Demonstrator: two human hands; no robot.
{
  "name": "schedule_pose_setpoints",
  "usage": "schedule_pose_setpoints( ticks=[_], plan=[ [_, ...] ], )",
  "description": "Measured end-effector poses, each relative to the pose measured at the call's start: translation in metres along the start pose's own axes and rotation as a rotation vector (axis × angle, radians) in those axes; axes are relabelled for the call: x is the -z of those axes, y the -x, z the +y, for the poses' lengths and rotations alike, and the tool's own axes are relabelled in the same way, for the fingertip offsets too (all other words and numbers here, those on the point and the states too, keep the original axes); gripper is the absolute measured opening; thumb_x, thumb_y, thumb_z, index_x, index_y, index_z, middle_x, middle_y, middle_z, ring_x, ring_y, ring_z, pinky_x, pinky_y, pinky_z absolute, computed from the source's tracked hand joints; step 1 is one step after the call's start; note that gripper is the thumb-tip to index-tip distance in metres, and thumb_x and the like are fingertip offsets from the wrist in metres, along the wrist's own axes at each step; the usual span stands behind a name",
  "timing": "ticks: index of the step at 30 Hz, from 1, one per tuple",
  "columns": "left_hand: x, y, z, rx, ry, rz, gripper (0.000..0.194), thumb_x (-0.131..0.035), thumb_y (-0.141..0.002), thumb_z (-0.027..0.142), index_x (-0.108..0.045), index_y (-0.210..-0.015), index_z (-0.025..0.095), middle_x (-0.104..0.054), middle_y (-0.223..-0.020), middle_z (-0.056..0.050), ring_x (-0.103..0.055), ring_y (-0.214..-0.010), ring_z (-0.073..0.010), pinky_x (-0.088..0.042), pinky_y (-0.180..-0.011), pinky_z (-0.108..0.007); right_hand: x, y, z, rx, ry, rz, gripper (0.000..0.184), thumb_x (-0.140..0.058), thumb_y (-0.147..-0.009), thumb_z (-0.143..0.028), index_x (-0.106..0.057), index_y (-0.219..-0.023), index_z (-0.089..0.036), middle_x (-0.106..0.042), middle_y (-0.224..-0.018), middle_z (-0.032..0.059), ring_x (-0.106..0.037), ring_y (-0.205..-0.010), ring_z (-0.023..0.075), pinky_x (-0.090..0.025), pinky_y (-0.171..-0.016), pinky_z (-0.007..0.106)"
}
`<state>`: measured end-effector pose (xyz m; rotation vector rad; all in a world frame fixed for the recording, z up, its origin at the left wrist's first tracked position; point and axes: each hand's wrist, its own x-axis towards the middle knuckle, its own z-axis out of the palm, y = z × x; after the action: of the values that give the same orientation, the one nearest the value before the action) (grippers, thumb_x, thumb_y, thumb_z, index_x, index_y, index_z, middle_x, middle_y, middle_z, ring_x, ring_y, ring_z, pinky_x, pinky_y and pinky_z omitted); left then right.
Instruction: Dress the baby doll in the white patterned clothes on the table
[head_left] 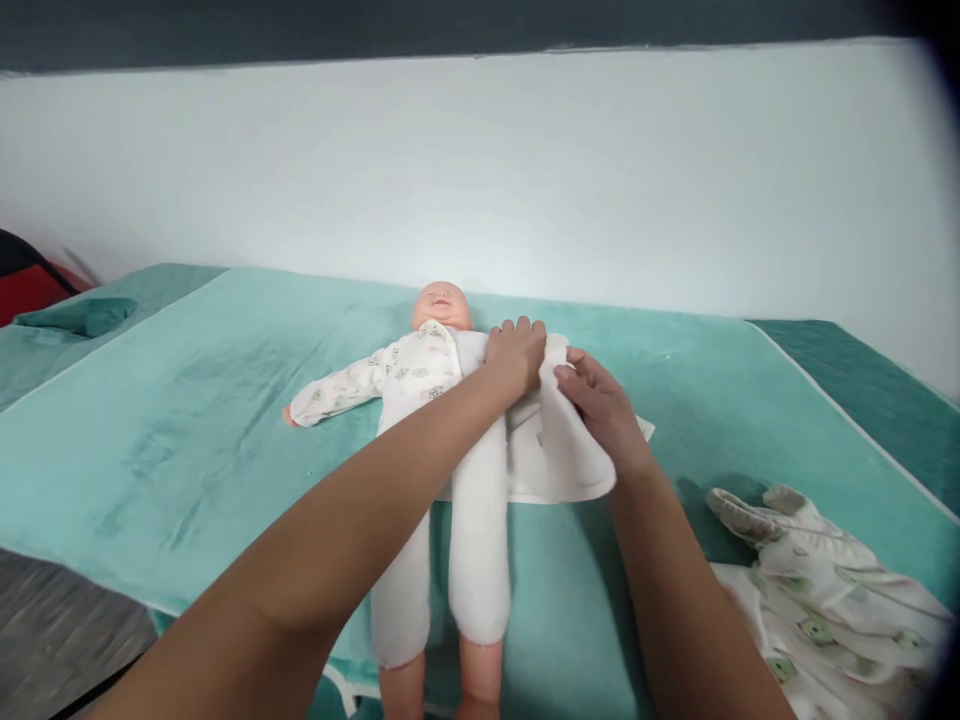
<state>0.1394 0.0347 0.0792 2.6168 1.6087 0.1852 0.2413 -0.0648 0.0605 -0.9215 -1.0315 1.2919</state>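
Forearms (352, 520) | right fingers (579, 384) pinch shirt flap (568, 450) | left fingers (523, 326) curled near doll (442, 300), hold unclear

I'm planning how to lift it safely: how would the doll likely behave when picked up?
The doll would probably flop at the hips, since its white legs look softly padded. Its smooth head looks firmer, so may feel heavier. The patterned top would likely trail, as one side hangs open, its edge in the right hand.
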Motion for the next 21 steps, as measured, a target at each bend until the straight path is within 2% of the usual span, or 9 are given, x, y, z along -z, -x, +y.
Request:
schedule_pose_setpoints(
  ticks=[2,4,5,7,10,12,15,18,21],
  plan=[
    [0.007,-0.002,-0.009,-0.037,0.08,-0.046,0.036,-0.059,-0.086,0.027,-0.061,-0.12,0.016,-0.063,-0.125,-0.015,-0.057,-0.116,-0.0311,-0.044,-0.091,-0.041,-0.006,-0.001,0.004,0.005,-0.007,-0.077,0.039,-0.074,-0.081,-0.043,-0.06,-0.115,-0.028,-0.07,-0.093,0.0011,-0.062,-0.068,0.0168,-0.049,-0.058,0.029],
    [0.024,0.001,-0.023,-0.1,0.22,-0.057,0.024,-0.056,-0.084,0.024,-0.065,-0.107,0.02,-0.07,-0.108,-0.006,-0.062,-0.1,-0.0225,-0.047,-0.08,-0.032,-0.008,-0.001,0.008,0.026,0.017,-0.14,0.046,-0.076,-0.08,-0.038,-0.06,-0.124,-0.03,-0.069,-0.106,0.0025,-0.062,-0.076,0.0176,-0.05,-0.061,0.029],
    [0.033,0.004,-0.032,-0.11,0.308,-0.022,0.02,-0.055,-0.082,0.02,-0.066,-0.099,0.021,-0.071,-0.099,-0.004,-0.062,-0.09,-0.0192,-0.046,-0.074,-0.029,-0.009,-0.001,0.009,0.041,0.031,-0.173,0.048,-0.076,-0.081,-0.037,-0.06,-0.126,-0.031,-0.068,-0.11,0.0029,-0.062,-0.08,0.0183,-0.05,-0.064,0.03],
    [0.051,0.012,-0.052,-0.081,0.443,0.131,0.019,-0.052,-0.074,0.01,-0.065,-0.086,0.02,-0.068,-0.083,-0.001,-0.058,-0.076,-0.0159,-0.043,-0.069,-0.028,-0.011,0.001,0.013,0.07,0.061,-0.24,0.049,-0.076,-0.082,-0.034,-0.061,-0.128,-0.031,-0.067,-0.109,0.0031,-0.061,-0.085,0.0189,-0.05,-0.07,0.031],
    [0.064,0.027,-0.084,0.017,0.476,0.355,0.02,-0.051,-0.066,0.004,-0.06,-0.076,0.019,-0.063,-0.073,0.0,-0.054,-0.069,-0.0158,-0.043,-0.069,-0.03,-0.016,0.006,0.018,0.098,0.146,-0.341,0.043,-0.075,-0.083,-0.03,-0.065,-0.124,-0.031,-0.058,-0.084,-0.001,-0.053,-0.075,0.0152,-0.046,-0.07,0.03],
    [0.061,0.037,-0.103,0.055,0.48,0.421,0.016,-0.051,-0.069,0.005,-0.058,-0.073,0.019,-0.064,-0.076,-0.001,-0.056,-0.073,-0.0174,-0.046,-0.072,-0.032,-0.019,0.011,0.019,0.094,0.265,-0.419,0.035,-0.073,-0.085,-0.029,-0.068,-0.12,-0.03,-0.049,-0.076,-0.0026,-0.047,-0.07,0.0135,-0.043,-0.067,0.028],
    [0.044,0.056,-0.121,0.088,0.474,0.535,0.017,-0.048,-0.077,0.007,-0.059,-0.08,0.019,-0.066,-0.094,-0.006,-0.06,-0.091,-0.0209,-0.048,-0.086,-0.036,-0.021,0.018,0.019,0.096,0.388,-0.481,0.027,-0.069,-0.089,-0.032,-0.071,-0.116,-0.028,-0.052,-0.082,-0.0004,-0.048,-0.077,0.0146,-0.042,-0.07,0.029],
    [0.023,0.088,-0.121,0.102,0.52,0.617,0.021,-0.048,-0.087,0.012,-0.06,-0.102,0.02,-0.064,-0.111,-0.008,-0.059,-0.107,-0.0221,-0.047,-0.096,-0.039,-0.021,0.019,0.019,0.132,0.384,-0.421,0.023,-0.064,-0.093,-0.038,-0.072,-0.112,-0.028,-0.058,-0.089,0.0013,-0.052,-0.083,0.0159,-0.042,-0.072,0.029],
    [0.004,0.14,-0.11,0.095,0.585,0.606,0.018,-0.049,-0.096,0.025,-0.058,-0.111,0.023,-0.063,-0.116,-0.006,-0.057,-0.114,-0.0219,-0.044,-0.104,-0.041,-0.024,0.018,0.023,0.2,0.425,-0.387,0.022,-0.059,-0.096,-0.041,-0.07,-0.109,-0.027,-0.059,-0.089,0.0015,-0.053,-0.081,0.016,-0.042,-0.071,0.03]
  ],
)
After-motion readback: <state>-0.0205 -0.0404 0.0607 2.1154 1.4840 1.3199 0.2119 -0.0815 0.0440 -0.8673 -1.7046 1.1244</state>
